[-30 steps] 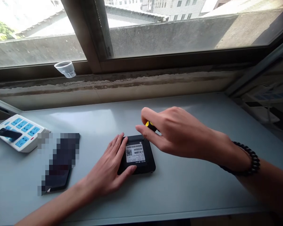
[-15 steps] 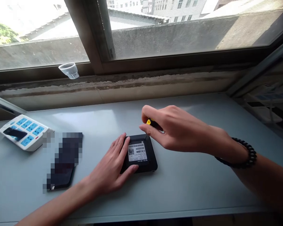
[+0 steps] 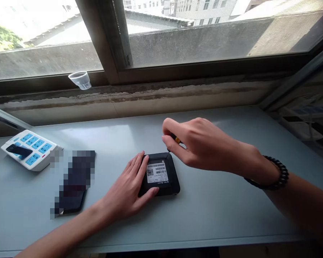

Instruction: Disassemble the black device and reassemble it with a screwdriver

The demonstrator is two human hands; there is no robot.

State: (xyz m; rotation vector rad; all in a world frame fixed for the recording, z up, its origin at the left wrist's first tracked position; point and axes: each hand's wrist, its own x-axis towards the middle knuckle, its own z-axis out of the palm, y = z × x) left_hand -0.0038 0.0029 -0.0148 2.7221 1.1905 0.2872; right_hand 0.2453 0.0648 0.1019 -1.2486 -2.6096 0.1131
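A small black box (image 3: 161, 174) with a white barcode label lies label-up in the middle of the grey table (image 3: 210, 215). My left hand (image 3: 126, 191) rests flat on its left side, fingers stretched along the edge and thumb on the near corner. My right hand (image 3: 196, 143) is closed around a small screwdriver (image 3: 175, 139) with a black and yellow handle. The tool's tip points down at the box's far right corner. A dark bead bracelet sits on my right wrist.
A white power strip (image 3: 29, 149) with blue sockets lies at the far left, a dark plug in it. A dark phone (image 3: 72, 184) lies between it and the box. A clear plastic cup (image 3: 80, 79) sits on the window ledge. Shelving stands at the right.
My right hand has turned the screwdriver between its fingers, so less of the yellow handle shows. The view has shifted slightly. My left hand stays on the box.
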